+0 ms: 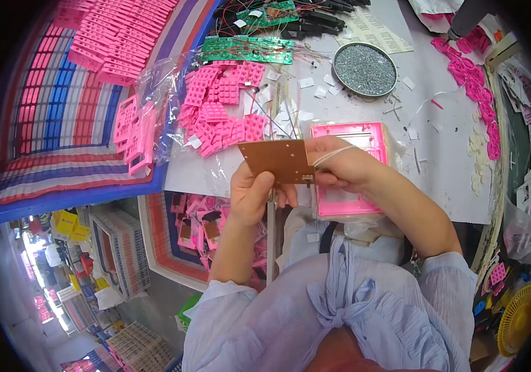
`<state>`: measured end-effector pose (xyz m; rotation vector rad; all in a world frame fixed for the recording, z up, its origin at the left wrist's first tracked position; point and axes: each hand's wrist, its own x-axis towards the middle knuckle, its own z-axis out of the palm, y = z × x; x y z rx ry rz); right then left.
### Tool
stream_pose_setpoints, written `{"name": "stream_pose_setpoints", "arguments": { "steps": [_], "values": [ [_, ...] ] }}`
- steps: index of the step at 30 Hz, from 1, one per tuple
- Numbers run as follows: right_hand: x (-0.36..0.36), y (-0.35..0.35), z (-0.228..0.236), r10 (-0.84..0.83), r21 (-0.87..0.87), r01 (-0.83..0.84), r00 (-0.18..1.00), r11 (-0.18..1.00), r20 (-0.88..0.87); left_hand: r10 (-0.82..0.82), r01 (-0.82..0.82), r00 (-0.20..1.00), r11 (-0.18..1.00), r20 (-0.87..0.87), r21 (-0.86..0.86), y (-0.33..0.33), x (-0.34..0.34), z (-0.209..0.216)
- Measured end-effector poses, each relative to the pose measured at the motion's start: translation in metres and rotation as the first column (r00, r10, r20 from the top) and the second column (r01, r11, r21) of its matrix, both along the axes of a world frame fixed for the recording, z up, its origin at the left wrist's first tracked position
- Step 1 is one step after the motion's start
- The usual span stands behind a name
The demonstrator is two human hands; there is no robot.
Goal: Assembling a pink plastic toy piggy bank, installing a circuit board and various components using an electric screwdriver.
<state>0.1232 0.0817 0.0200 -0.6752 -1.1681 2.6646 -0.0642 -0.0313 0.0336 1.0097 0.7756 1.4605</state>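
Note:
Between my hands is a brown circuit board (pixel 279 160) with small holes and a small metal part at its lower right corner. My left hand (pixel 251 193) is closed on its lower left edge, thumb on top. Closed at the board's right edge, my right hand (pixel 346 166) has its fingertips partly hidden behind the board. A thin white strand (pixel 335 155) runs across the right hand; I cannot tell what it belongs to. Below that hand lies a pink plastic frame (pixel 340 206) on clear plastic wrap.
Pink keypads (pixel 212 111) lie in a heap by green circuit boards (pixel 247 51) with wires. A round tin of small screws (pixel 364 69) stands at the back. Pink casings (pixel 116 43) fill a striped-lined crate at left; another crate (pixel 154 229) sits below. Pink strips (pixel 473 87) line the right edge.

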Motion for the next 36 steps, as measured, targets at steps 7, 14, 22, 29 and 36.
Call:
{"name": "stream_pose_setpoints", "arguments": {
  "steps": [7, 14, 22, 29, 36],
  "values": [
    [0.114, -0.02, 0.053, -0.075, 0.435, -0.08, 0.942, 0.897, 0.328, 0.171, -0.188, 0.972, 0.977, -0.162, -0.1, -0.007, 0.0, 0.005],
    [0.214, -0.052, 0.081, -0.221, 0.844, -0.428, 0.833, 0.324, 0.507, -0.226, 0.139, 0.935, 0.943, -0.272, -0.303, -0.022, 0.042, 0.004],
    [0.113, -0.028, 0.059, 0.008, 0.989, -0.062, 0.998, 0.136, 0.062, -0.339, 0.265, 0.795, 0.94, -0.503, -0.214, -0.028, 0.064, 0.009],
    [0.09, -0.018, 0.027, -0.133, 0.803, -0.062, 0.976, 0.592, 0.173, -0.338, 0.325, 0.939, 0.796, 0.07, -0.511, -0.068, 0.067, -0.02],
    [0.058, 0.021, 0.003, -0.127, 0.798, -0.24, 0.922, 0.552, 0.366, -0.294, 0.245, 0.955, 0.849, -0.033, -0.468, -0.079, 0.062, -0.016]
  ]
}}
